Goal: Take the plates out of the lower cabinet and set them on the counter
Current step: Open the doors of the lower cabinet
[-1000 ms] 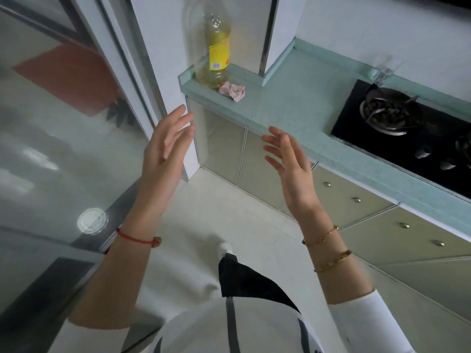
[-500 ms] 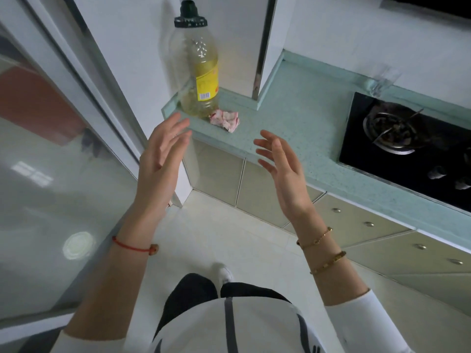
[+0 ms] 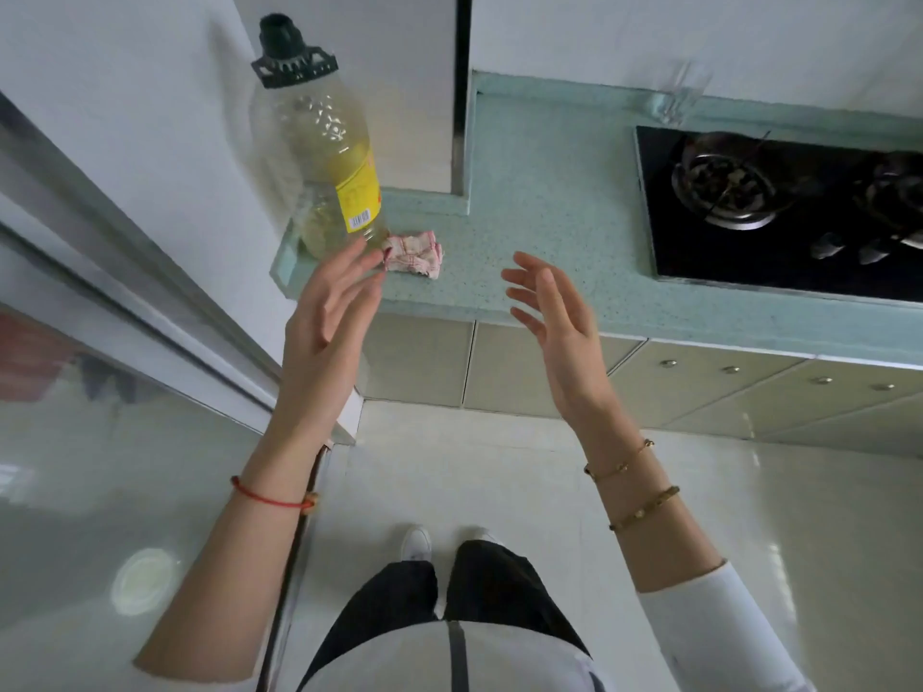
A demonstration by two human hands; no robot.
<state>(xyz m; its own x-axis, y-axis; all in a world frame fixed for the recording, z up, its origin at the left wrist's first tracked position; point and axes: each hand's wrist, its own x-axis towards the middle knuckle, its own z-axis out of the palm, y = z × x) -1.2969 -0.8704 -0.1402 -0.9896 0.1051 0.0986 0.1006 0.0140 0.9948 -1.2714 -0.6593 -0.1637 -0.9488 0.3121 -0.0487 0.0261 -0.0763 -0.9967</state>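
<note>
No plates are seen anywhere in the head view; they are presumably behind the closed lower cabinet doors (image 3: 467, 359) under the counter (image 3: 544, 202), so their colour, count and stacking cannot be told. As a judgement only, plates are expected to be stiff, fairly heavy when stacked, smooth enough to slip, and breakable if knocked on a door frame or the counter edge. A hold at opposite rims, roughly at 3 and 9 o'clock, with thumbs on top and fingers beneath, is likely to be safest, and a small stack is better lifted than a tall one.

Both hands are held up, empty, palms turned toward each other. The left hand (image 3: 327, 327) is raised at about 10 o'clock from the frame centre, its fingers loosely spread and nothing gripped; its fingertips appear just in front of a crumpled pink cloth (image 3: 414, 253) and the base of an oil bottle (image 3: 324, 142), contact not being certain. The right hand (image 3: 557, 324) is at about 2 o'clock, fingers apart and slightly curled, over the counter's front edge. A gas hob (image 3: 779, 207) is set in the counter at far right, leaving bare surface between it and the cloth where plates could be set down.
</note>
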